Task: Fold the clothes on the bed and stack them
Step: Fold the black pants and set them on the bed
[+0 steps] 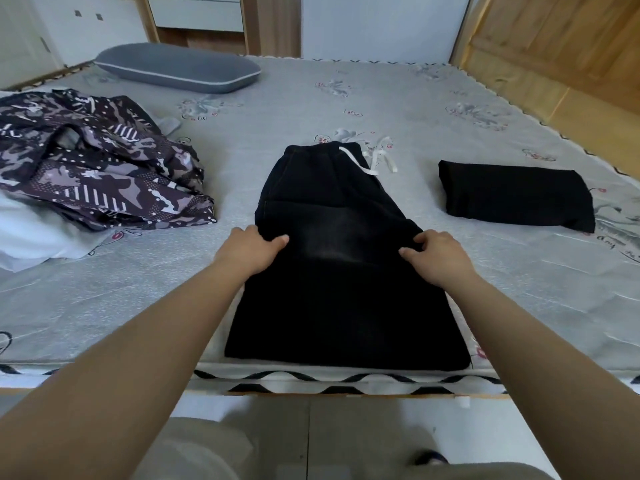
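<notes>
One black pair of trousers flat on bed, edges pinched by left hand and right hand; one folded black garment; one patterned garment; one pillow.

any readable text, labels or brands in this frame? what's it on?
None legible.
Bed sheet: small script beside the flower prints, too blurred to read.
Patterned garment: shapes and stripes only, no words.
Black trousers and folded black garment: no label visible.

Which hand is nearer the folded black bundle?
Right. The right hand grips the trousers' edge on the bundle's side; the left hand grips the far edge.
</notes>
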